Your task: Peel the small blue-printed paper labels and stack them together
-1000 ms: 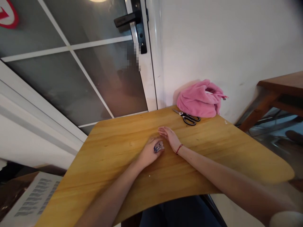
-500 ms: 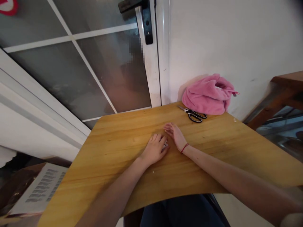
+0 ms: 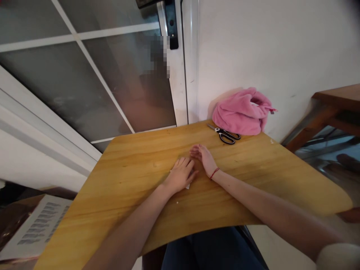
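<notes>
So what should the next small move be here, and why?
Probably raise the left hand slightly: it lies back-up over a small white piece on the wooden table, hiding most of it, while the right hand is close by with no object visible in it.

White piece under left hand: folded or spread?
Cannot tell: the left hand covers most of the white piece; only small edges show.

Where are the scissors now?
In the head view, the scissors lie right of centre, near the far edge of the table, beside the pink plush bundle and beyond the right hand.
</notes>
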A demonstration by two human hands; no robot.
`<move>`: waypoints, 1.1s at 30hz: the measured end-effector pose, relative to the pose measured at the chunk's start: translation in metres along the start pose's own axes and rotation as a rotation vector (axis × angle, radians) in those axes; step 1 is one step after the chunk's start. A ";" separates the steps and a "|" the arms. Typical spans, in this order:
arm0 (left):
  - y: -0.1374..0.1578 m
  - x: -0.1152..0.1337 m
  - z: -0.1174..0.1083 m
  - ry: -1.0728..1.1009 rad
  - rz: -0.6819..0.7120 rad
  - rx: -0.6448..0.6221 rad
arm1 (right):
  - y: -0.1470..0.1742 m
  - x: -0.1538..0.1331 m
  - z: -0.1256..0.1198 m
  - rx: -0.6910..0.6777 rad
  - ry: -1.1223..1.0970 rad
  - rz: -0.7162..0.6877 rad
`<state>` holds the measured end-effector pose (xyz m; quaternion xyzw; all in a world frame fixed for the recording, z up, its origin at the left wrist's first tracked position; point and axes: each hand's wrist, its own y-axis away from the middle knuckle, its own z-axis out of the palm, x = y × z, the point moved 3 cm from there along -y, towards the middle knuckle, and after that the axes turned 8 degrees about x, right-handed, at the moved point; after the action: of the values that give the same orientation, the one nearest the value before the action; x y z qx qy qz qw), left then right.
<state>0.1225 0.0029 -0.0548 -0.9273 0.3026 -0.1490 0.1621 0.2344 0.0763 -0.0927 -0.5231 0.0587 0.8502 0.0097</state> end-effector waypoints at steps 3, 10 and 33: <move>0.002 -0.002 -0.001 0.009 -0.028 0.026 | 0.002 -0.001 0.001 -0.008 0.012 0.001; 0.004 -0.004 0.002 -0.009 -0.064 0.032 | 0.004 -0.003 0.002 -0.027 0.040 -0.015; 0.001 -0.002 0.002 -0.010 -0.075 0.054 | 0.008 -0.007 0.004 -0.067 0.088 -0.025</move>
<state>0.1209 0.0034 -0.0573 -0.9341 0.2626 -0.1581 0.1828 0.2332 0.0687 -0.0836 -0.5606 0.0238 0.8277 0.0003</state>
